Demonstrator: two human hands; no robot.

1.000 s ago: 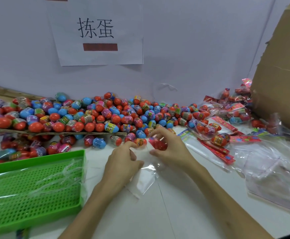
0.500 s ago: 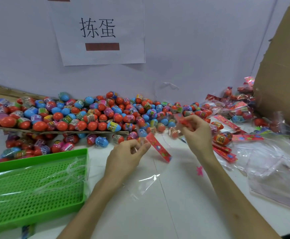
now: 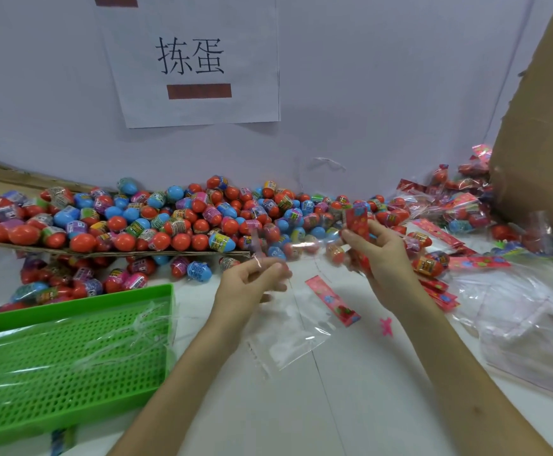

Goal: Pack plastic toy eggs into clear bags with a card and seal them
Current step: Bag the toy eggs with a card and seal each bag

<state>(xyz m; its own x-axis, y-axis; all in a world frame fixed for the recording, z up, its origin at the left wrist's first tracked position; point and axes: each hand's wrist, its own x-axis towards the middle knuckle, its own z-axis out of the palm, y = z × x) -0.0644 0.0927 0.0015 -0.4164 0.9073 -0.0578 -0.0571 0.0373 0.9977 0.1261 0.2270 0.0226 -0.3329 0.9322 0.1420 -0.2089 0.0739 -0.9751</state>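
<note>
A: Where's everything?
B: Clear bag (image 3: 288, 337) flat on desk (image 3: 350, 406), centre frame; red card (image 3: 332, 301) on or in it, can't tell. Egg pile (image 3: 169, 222) behind, mid-left.
A: Hands?
B: Right hand (image 3: 383, 258) grips a second card (image 3: 355, 222) upright; left hand (image 3: 252, 283) pinches a clear sliver (image 3: 257, 255), prob. film.
A: Handling?
B: Bag's light, limp, slippery: take by mouth edge. Card's stiffish. Whatever's btw hands is blurred.

Glossy plastic eggs (image 3: 156, 222), perforated tray (image 3: 67, 366)

A pale wall (image 3: 383, 93) carries a paper sign (image 3: 189, 60) above a white table (image 3: 350, 406).
</note>
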